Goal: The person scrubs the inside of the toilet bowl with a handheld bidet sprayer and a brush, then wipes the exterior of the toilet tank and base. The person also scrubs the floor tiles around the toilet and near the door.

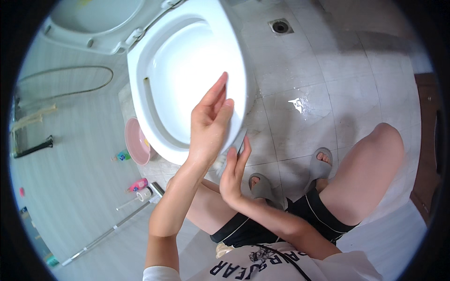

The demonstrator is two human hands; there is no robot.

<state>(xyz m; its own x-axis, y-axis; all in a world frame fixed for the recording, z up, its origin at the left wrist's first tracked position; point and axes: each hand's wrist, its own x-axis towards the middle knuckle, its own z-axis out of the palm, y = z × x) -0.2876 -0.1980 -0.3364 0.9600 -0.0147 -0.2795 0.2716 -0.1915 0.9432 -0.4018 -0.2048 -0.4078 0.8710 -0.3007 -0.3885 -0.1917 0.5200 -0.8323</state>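
In front of me is a white toilet bowl (168, 116), its raised seat and lid (95, 31) tilted back to the upper left. My left hand (211, 116) hangs over the near right part of the bowl, thumb and fingers extended and apart, with nothing visible in it. Whether it touches the rim I cannot tell. Lower down, beside the outer side of the bowl, my right hand (235, 172) holds a grey brush (242, 137) between thumb and fingers. Pale bristles show near the left wrist, and part of the brush is hidden behind the hands.
A pink basin (135, 142) stands beside the toilet, near a green-blue bottle (123, 155) and a pink bottle (138, 184). A long-handled squeegee or mop (116, 226) lies to the left. The tiled floor has a wet patch (299, 104) and a drain (281, 26).
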